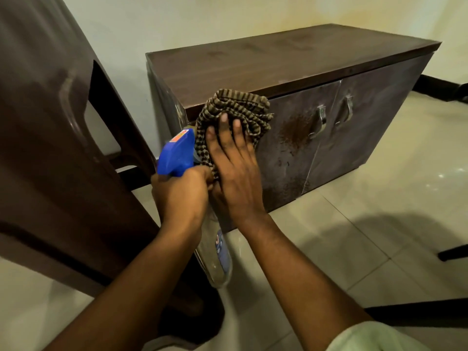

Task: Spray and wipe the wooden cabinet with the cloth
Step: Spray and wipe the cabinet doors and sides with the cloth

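- reaching in from 6 o'clock, two bare forearms are seen, with a pale sleeve (367, 335) bunched on the right arm near 5 o'clock.
- a brown plastic chair (50, 122) is seen filling the 9 o'clock side, standing on the tiled floor (379, 198).
- a spray bottle (177, 155) is gripped by the left hand (181, 196), whose fingers are curled round the neck just under the blue trigger head; the clear body is hung toward 6 o'clock and the nozzle is turned toward 12 o'clock.
- the right hand (235, 171) is laid flat just beside the left one, at its 3 o'clock, with straight fingers pressed onto the cloth (238, 110).
- the cloth, striped brown and tan and bunched into folds, is held against the front of the wooden cabinet (278, 64), at the upper left corner of the left door, with its top fold at the edge of the cabinet top.
- a dark speckled patch (296, 133) is seen on the same door at 3 o'clock of the cloth.
- two metal handles (321, 120) are fixed either side of the gap between the doors.
- the cabinet is set against a pale wall (202, 21) at 12 o'clock.
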